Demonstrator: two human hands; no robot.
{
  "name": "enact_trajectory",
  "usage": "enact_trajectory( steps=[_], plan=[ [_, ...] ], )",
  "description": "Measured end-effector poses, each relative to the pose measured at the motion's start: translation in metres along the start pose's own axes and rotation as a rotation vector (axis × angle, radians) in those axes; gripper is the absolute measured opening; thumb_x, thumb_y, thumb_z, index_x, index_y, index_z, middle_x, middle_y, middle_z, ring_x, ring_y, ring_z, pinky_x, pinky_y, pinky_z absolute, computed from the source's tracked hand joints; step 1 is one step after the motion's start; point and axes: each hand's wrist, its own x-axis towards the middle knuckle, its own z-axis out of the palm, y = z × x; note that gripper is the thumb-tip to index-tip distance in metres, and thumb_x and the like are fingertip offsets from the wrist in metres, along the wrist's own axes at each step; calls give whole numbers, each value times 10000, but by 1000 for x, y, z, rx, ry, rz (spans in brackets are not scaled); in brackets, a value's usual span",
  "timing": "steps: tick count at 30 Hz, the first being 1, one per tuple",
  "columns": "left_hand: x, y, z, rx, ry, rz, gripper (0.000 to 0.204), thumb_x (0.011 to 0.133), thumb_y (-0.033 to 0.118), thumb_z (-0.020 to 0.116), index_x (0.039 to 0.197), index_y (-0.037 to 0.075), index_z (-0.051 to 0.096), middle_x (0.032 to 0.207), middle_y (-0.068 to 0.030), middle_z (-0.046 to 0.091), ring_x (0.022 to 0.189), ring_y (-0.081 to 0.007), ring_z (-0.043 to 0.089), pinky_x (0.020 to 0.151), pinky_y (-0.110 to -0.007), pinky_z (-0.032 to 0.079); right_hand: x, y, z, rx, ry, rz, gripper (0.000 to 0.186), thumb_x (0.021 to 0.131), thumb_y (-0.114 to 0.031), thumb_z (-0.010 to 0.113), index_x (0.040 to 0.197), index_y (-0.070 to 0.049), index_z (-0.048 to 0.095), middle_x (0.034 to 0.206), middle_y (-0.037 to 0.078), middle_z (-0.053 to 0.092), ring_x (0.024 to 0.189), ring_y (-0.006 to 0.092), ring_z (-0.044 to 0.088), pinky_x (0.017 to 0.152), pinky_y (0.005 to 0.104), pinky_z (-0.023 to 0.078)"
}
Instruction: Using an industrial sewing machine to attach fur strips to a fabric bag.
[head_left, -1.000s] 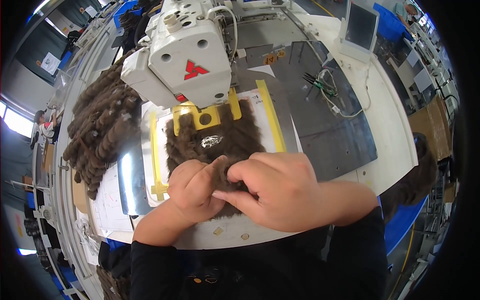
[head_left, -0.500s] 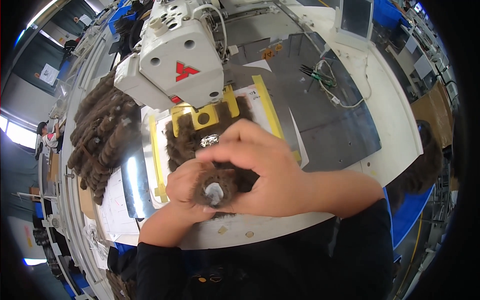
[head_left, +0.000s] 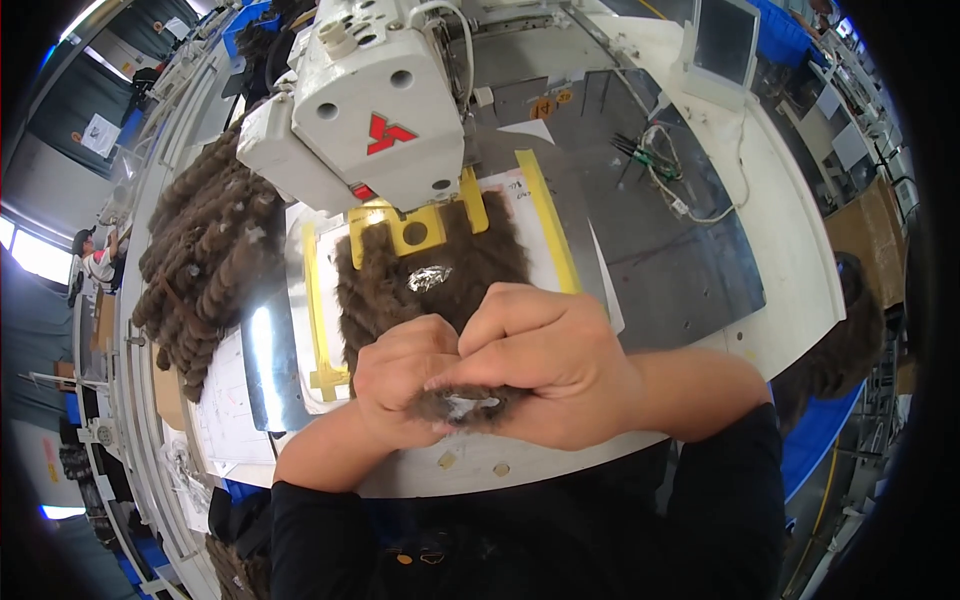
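Close to the table's front edge, my left hand [head_left: 402,378] and my right hand [head_left: 565,370] are closed side by side on a small piece of brown fur [head_left: 462,406]. A whitish patch shows in its middle, facing me. My fingers cover much of the piece. Just beyond the hands lies a larger brown fur panel [head_left: 495,245], with a crinkled silvery patch [head_left: 430,278] on it. A yellow plate [head_left: 413,235] with a round hole presses over its far part. Above that stands the white sewing machine head [head_left: 385,110], which hides the needle area.
At the left is a big pile of brown fur strips [head_left: 205,270]. Yellow tape [head_left: 545,215] edges the white sheet under the panel. Green-handled tools [head_left: 640,155] and a white cable lie on the grey metal plate [head_left: 690,260]. A small screen [head_left: 722,45] stands at the far right.
My right hand has come down and closed beside my left. The fur piece, a round tuft before, now looks flattened and wider between both hands. More of the panel is visible.
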Motion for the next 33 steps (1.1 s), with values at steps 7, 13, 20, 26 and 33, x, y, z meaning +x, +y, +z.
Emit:
enact_trajectory(
  steps=[7,13,20,26,33],
  plan=[
    [-2,-1,3,-39,50,10,320,805,217,865,892,-27,677,754,-121,639,645,-272,610,564,-358,493,-1,-7,0,129,-66,198,314,746,-106,940,1019,-35,802,882,43,664,739,151,618,607,265,483],
    [-1,-4,9,-69,21,48,282,799,167,869,908,-12,680,758,-122,643,637,-274,616,562,-361,496,2,-6,-10,75,-100,162,300,743,-96,938,1004,-35,804,844,49,671,684,158,622,581,270,487],
    [1,-5,8,-93,-4,-127,253,838,172,856,969,32,691,790,-120,664,683,-291,641,606,-365,508,19,-7,-32,-59,-262,201,208,793,-65,884,975,-25,794,852,76,722,666,170,672,576,274,513],
    [-8,-8,17,-201,36,-380,183,919,116,790,1051,27,699,907,-100,711,789,-247,694,717,-343,544,26,4,-44,-165,-248,311,128,845,-60,823,943,3,772,810,104,715,669,163,662,586,256,480],
    [14,-10,11,-23,-186,-552,383,1018,80,592,1390,12,529,935,-190,699,814,-337,704,786,-372,556,22,81,-61,-149,-150,792,185,924,-125,770,901,55,732,776,-8,669,738,34,558,618,253,460]
  ],
)
